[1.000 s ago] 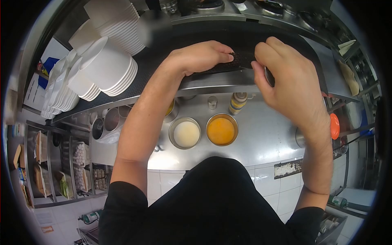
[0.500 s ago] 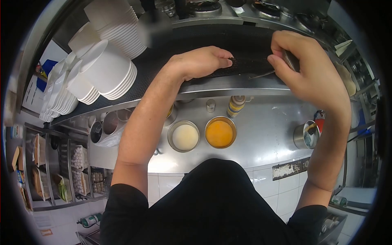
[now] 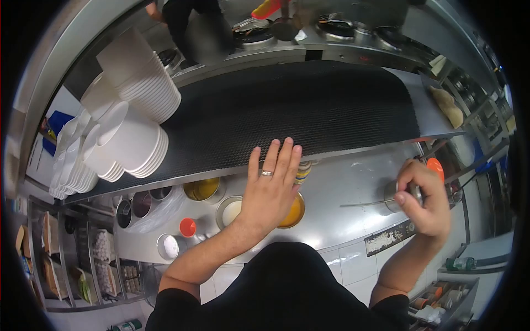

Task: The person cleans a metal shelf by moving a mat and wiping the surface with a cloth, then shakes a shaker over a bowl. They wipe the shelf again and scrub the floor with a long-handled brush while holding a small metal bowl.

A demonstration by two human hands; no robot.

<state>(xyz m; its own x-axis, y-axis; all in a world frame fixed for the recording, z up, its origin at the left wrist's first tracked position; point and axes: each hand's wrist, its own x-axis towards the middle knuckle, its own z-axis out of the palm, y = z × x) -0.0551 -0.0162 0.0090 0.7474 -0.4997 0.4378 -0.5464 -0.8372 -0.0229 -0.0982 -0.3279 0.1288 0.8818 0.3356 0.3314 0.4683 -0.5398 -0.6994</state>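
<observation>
My left hand (image 3: 269, 190) is open, fingers spread, its fingertips overlapping the front edge of the shelf with the black ribbed mat (image 3: 309, 105). Beneath it, partly covered, stand a metal bowl of pale liquid (image 3: 229, 212) and a metal bowl of orange-yellow liquid (image 3: 293, 213). A bottle with a striped label (image 3: 303, 172) shows beside my fingers. At the right, my right hand (image 3: 422, 198) is closed around a thin, long metal tool (image 3: 361, 204) that points left over the steel counter; I cannot tell its kind. A metal container (image 3: 391, 197) is partly hidden behind this hand.
Stacked white tubs (image 3: 132, 138) crowd the shelf's left end. Below them are a yellow-lined pot (image 3: 203, 189), a red cup (image 3: 187, 227) and a small cup of white stuff (image 3: 168, 246). Another person (image 3: 193, 25) stands near the stoves. A shelving rack (image 3: 83, 248) is at lower left.
Both hands have come down from over the shelf. My left hand has gone from pinched to spread; my right still grips the thin tool. The view has shifted, showing another person across the shelf.
</observation>
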